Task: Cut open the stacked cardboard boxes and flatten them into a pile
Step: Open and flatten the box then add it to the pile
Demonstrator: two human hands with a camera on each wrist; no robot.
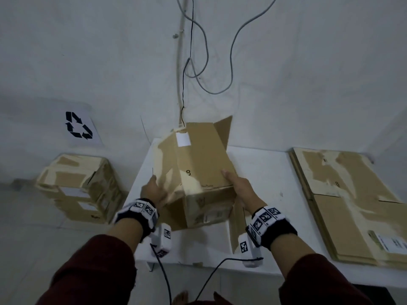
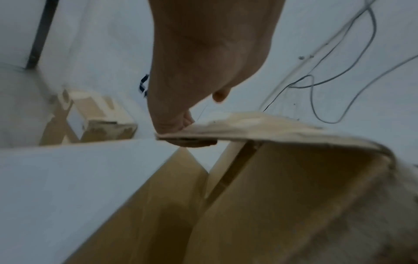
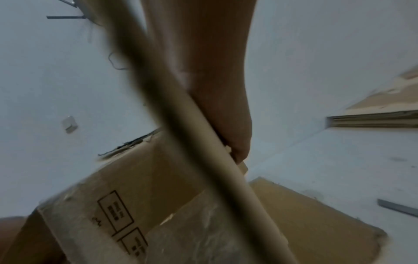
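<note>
Both my hands grip the box point(image 1: 198, 172) on the surface point(image 1: 264, 172) dead ahead, long axis running away from me: left hand point(image 1: 154, 190) pinches its left flap, right hand point(image 1: 239, 188) clamps its right edge, equally near.

wall cables point(image 1: 207, 62) | recycle sign point(image 1: 78, 125) on wall | white table point(image 1: 259, 172)

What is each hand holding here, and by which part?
Both hold the opened cardboard box on the table: left hand pinches its left flap edge, right hand grips its right side edge.
</note>
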